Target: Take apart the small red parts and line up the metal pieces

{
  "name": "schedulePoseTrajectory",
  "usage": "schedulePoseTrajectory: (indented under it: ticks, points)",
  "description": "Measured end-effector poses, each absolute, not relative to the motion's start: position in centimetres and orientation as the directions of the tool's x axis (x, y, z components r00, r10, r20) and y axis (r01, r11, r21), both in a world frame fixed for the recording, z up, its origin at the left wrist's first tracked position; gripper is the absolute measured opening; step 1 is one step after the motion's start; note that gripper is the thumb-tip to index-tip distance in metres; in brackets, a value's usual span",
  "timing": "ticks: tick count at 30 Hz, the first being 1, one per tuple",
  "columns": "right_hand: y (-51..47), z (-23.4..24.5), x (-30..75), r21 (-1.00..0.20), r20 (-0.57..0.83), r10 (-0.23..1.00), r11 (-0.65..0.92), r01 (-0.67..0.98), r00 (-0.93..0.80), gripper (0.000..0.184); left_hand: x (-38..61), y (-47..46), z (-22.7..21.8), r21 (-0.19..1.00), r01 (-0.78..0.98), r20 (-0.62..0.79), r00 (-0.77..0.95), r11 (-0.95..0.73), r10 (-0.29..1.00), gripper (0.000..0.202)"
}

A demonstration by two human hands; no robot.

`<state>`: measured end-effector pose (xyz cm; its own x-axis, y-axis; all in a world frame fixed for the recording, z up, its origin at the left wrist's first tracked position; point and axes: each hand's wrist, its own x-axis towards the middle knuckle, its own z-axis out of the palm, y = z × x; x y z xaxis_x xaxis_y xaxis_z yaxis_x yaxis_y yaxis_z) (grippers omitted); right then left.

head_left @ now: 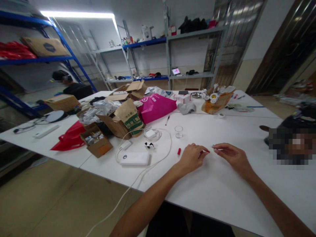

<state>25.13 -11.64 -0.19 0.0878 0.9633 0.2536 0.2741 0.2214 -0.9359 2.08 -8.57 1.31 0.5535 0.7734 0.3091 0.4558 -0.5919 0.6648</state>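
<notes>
Above the white table, my left hand (194, 157) is closed in a pinch, with a bit of something small and red (208, 151) showing at its fingertips. Facing it, my right hand (233, 156) pinches a tiny greyish piece (213, 146) between thumb and fingers. The two sets of fingertips are close but apart. Both pieces are too small and too covered to tell their kind. Left of my left hand, a short red cylinder (179, 151) lies on the table. Behind it stands a clear glass cup (178, 132).
A white power strip or box (135, 159) with a long cable lies left, the cable running off the table edge. Cardboard boxes (98, 144), a magenta bag (156, 107) and a red bag (70, 136) crowd the back left. Another person (76, 90) sits far left.
</notes>
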Motion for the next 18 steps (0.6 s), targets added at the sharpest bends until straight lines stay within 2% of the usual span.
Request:
schedulePoseTrajectory:
  ticks: [2, 5, 7, 9, 12, 15, 18]
  points:
    - [-11.6, 0.1, 25.6, -0.928, 0.309, 0.928, 0.246, 0.279, 0.210, 0.049, 2.1, -8.4, 1.5, 0.792, 0.353, 0.281, 0.512, -0.497, 0.812, 0.025]
    - [-11.4, 0.6, 26.7, -0.890, 0.426, 0.818, 0.302, 0.341, 0.386, 0.046, 1.9, -7.7, 1.7, 0.941, 0.106, 0.254, 0.407, -0.321, 0.878, 0.031]
    - [-11.3, 0.8, 27.6, -0.862, 0.484, 0.748, 0.317, 0.396, 0.454, 0.045, 1.7, -7.0, 1.8, 0.967, -0.031, 0.248, 0.335, -0.252, 0.909, 0.036]
    - [-11.2, 0.9, 28.7, -0.848, 0.504, 0.705, 0.294, 0.442, 0.499, 0.046, 1.4, -6.5, 1.8, 0.968, -0.095, 0.252, 0.292, -0.234, 0.923, 0.039]
    - [-11.0, 0.5, 30.5, -0.821, 0.497, 0.708, 0.196, 0.536, 0.502, 0.051, 1.1, -6.4, 1.7, 0.963, -0.041, 0.265, 0.309, -0.266, 0.913, 0.032]
    - [-10.8, -0.5, 32.6, -0.724, 0.486, 0.769, 0.090, 0.684, 0.414, 0.056, 1.1, -7.0, 1.7, 0.922, 0.161, 0.276, 0.368, -0.353, 0.888, 0.024]
    - [-10.4, -1.5, 34.5, -0.644, 0.451, 0.830, 0.049, 0.764, 0.327, 0.063, 1.2, -7.5, 1.6, 0.823, 0.355, 0.256, 0.465, -0.444, 0.847, 0.020]
